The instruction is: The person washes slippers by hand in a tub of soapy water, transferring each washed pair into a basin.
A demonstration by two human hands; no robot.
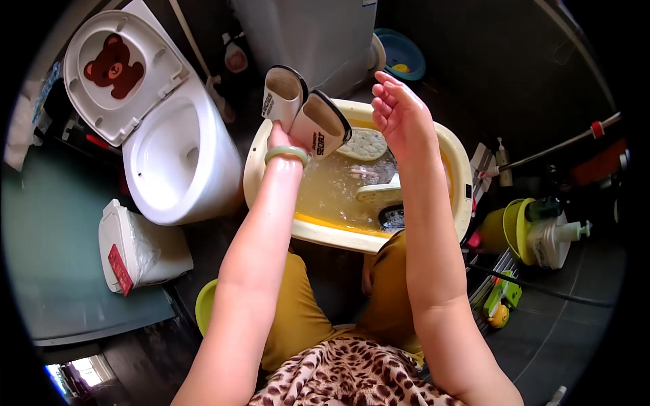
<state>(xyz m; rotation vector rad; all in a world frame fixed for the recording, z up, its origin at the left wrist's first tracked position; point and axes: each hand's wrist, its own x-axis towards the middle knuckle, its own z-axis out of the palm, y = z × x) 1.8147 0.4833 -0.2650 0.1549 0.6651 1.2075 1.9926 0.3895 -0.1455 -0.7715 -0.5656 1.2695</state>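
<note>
the two white shoes [308,111] each bear black lettering that looks like "sport".

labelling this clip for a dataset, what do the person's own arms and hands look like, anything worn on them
Both arms are bare from shoulder to fingertips, with no sleeves or gloves. The left hand has a pale green bangle, smooth and rounded, around its wrist. The right hand and its wrist carry nothing visible: no ring, watch or band.
</note>
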